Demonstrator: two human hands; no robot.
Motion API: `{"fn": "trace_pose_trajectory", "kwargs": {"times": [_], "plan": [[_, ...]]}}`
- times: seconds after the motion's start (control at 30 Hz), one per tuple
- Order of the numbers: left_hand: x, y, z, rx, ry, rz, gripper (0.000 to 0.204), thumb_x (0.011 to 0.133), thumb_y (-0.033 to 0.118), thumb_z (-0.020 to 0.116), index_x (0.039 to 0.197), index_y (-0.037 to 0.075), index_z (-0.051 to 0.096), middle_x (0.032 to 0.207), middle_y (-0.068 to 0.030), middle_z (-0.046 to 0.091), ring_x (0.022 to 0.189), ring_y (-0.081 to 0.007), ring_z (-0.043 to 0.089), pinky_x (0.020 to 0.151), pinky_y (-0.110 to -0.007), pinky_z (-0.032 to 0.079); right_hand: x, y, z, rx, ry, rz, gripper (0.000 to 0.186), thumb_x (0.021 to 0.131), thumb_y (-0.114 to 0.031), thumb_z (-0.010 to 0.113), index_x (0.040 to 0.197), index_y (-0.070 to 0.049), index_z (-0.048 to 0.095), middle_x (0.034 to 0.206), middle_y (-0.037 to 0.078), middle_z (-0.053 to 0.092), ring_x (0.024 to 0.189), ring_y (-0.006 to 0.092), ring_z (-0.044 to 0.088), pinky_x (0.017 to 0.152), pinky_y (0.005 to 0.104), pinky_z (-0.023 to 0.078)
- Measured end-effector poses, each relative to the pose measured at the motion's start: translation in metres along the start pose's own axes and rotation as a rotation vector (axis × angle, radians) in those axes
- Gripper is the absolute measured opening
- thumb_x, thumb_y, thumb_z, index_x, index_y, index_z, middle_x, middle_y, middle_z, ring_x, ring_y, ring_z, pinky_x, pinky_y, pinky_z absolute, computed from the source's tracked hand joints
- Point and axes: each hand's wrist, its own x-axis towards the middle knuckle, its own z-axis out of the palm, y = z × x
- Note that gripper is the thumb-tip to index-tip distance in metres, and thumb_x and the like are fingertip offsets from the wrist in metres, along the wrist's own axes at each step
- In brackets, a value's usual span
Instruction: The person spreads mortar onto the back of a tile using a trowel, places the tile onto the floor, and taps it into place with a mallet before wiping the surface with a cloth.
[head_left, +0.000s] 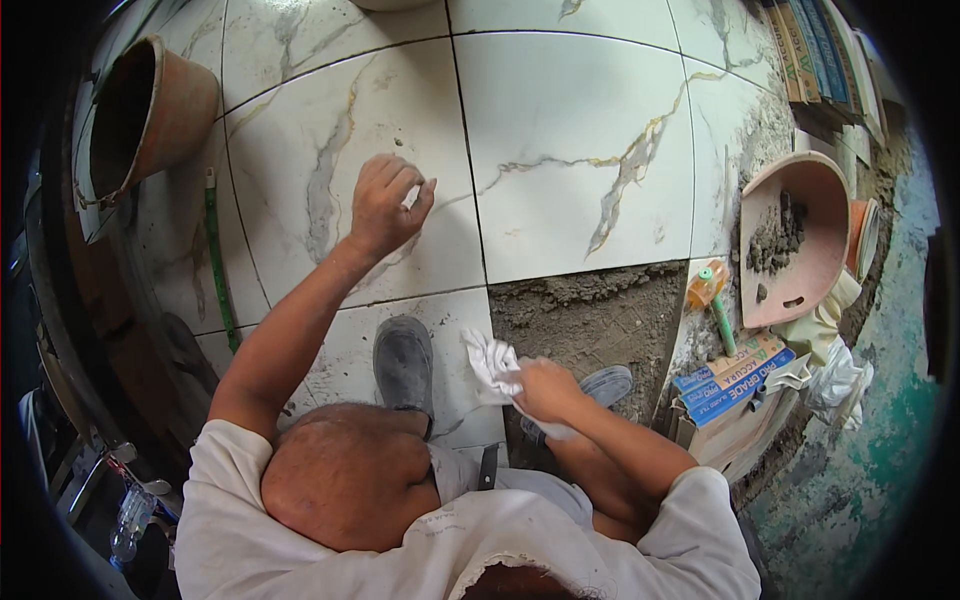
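At the left edge of the tiled floor (620, 120), a terracotta-coloured bucket (188, 100) shows its dark mouth on its left; nearer the body lies a slim green rod (216, 262), roughly lengthwise. The left hand (390, 205) is over a grey-veined tile (295, 150), toward its right edge; its fingers are half curled, and whether they enclose anything cannot be told. Next comes the crumpled white cloth (488, 362), projecting leftward and slightly forward from the right hand (550, 390), its long axis slanting from far left to near right. The right hand is closed around it and is the nearer; the left hand is well apart. Beyond the right hand, bare mortar (600, 312) fills a gap among the tiles. Near the gap's right edge lie a green-handled mallet (718, 310) and blue-and-tan cartons (742, 380) bearing printed lettering, then a pink basin (825, 240) containing grey clumps. Similar lettered packages (812, 50) stand at the floor's far right corner.
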Motion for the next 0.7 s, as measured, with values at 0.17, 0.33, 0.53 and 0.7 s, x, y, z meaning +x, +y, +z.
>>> {"fn": "trace_pose_trajectory", "kwargs": {"times": [0.17,0.33,0.53,0.7], "plan": [[0.020,-0.003,0.027,0.011,-0.151,0.026,0.024,0.079,0.009,0.071,0.101,0.006,0.064,0.112,-0.0107,0.063,0.111,-0.0301,0.058,0.097,-0.044,0.045,-0.038,0.002,-0.049,0.289,0.080,-0.089,0.031,0.087,-0.032,0.065,0.110,-0.011,0.071,0.105,0.017,0.067,0.096,0.0359,0.064,0.086,0.0432,0.050],[0.043,-0.017,0.053,0.205,-0.540,0.087,0.066,0.089,0.034,0.063,0.146,0.012,0.038,0.157,-0.0110,0.026,0.147,-0.0277,0.022,0.121,-0.046,0.019,-0.022,0.035,-0.149,0.490,0.367,0.047,0.033,0.087,-0.021,0.068,0.116,-0.006,0.068,0.106,0.014,0.068,0.092,0.0253,0.067,0.083,0.0353,0.052],[0.057,-0.035,0.053,0.356,-0.638,0.074,0.084,0.088,0.060,0.056,0.153,0.014,0.027,0.161,-0.0068,0.021,0.149,-0.0223,0.017,0.123,-0.046,0.011,0.050,0.080,-0.186,0.422,0.859,0.205,0.043,0.088,-0.028,0.067,0.127,-0.010,0.063,0.124,0.017,0.063,0.114,0.0272,0.061,0.090,0.0376,0.051],[0.054,-0.036,0.055,0.344,-0.634,0.046,0.087,0.086,0.059,0.061,0.153,0.015,0.027,0.160,-0.0055,0.024,0.148,-0.0216,0.019,0.123,-0.045,0.011,0.150,0.046,-0.156,-0.183,1.168,0.658,0.059,0.087,-0.043,0.065,0.143,-0.035,0.047,0.142,0.014,0.048,0.128,0.0355,0.044,0.095,0.0488,0.044]]}}
